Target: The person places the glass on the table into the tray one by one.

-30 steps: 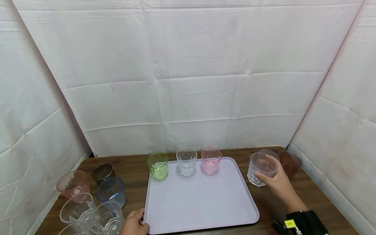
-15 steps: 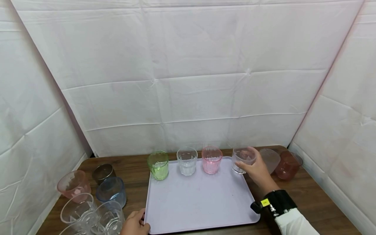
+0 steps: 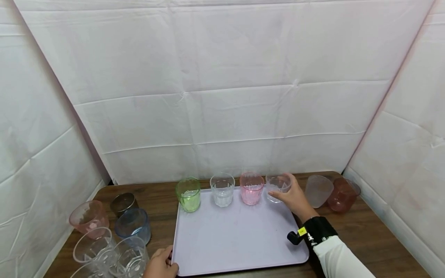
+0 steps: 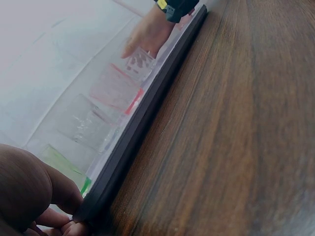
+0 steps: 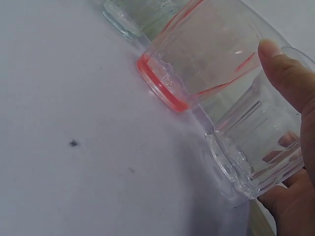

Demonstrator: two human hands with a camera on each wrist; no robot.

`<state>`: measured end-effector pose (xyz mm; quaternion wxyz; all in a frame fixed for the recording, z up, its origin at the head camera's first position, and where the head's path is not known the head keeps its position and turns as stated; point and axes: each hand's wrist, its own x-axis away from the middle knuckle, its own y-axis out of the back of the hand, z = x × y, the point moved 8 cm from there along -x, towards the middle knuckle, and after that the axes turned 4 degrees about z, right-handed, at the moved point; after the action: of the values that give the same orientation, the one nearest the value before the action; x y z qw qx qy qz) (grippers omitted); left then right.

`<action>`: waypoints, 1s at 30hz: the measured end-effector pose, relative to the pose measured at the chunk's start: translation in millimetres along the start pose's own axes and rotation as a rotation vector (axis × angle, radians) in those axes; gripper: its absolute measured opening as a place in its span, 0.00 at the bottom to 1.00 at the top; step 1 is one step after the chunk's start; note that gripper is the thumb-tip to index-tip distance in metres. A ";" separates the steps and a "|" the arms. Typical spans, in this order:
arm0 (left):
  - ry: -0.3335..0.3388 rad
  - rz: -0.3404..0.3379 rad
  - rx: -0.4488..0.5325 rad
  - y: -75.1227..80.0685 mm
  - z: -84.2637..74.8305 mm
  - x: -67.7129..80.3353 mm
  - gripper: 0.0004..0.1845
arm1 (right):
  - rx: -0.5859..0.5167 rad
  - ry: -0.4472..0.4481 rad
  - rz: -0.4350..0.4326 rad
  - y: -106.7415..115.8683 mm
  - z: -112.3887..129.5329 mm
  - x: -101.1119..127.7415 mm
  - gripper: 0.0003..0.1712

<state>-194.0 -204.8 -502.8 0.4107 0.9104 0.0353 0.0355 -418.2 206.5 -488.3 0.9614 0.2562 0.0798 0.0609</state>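
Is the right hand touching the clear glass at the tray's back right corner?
Touching: in the right wrist view the right hand has its thumb and fingers wrapped round the clear glass.

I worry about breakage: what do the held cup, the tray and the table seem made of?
Held cup in the right hand: clear and ribbed with a thick base, glass or hard plastic; the look leaves it open.
Tray: matte lilac with a rolled rim, likely plastic.
Table: dark wood grain, possibly laminate.
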 end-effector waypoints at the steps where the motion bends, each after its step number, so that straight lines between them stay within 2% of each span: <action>1: -0.002 0.000 0.000 -0.3 0.1 -0.1 0.24 | 0.001 -0.001 0.008 -0.9 0.3 -0.7 0.62; 9: -0.008 -0.002 0.013 -3.3 -1.0 0.2 0.25 | 0.028 -0.031 0.033 -2.9 -1.8 -1.5 0.66; 15: -0.012 0.002 0.003 -4.5 -2.0 -0.1 0.25 | 0.039 -0.044 0.042 -1.9 -4.1 -2.3 0.64; 19: -0.012 -0.002 0.006 -4.3 -2.3 -0.2 0.25 | 0.086 -0.060 0.056 -0.6 -3.4 0.3 0.63; 24: -0.031 -0.026 0.001 -2.8 -1.3 0.7 0.24 | 0.219 -0.086 0.113 2.9 0.1 10.3 0.53; 30: -0.060 -0.025 0.013 -4.8 4.2 1.4 0.23 | 0.345 -0.149 0.167 18.0 10.7 37.2 0.38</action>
<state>-192.3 -204.6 -509.1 0.4060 0.9132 0.0347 0.0028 -381.1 222.7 -474.7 0.8980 0.4268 -0.0039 0.1068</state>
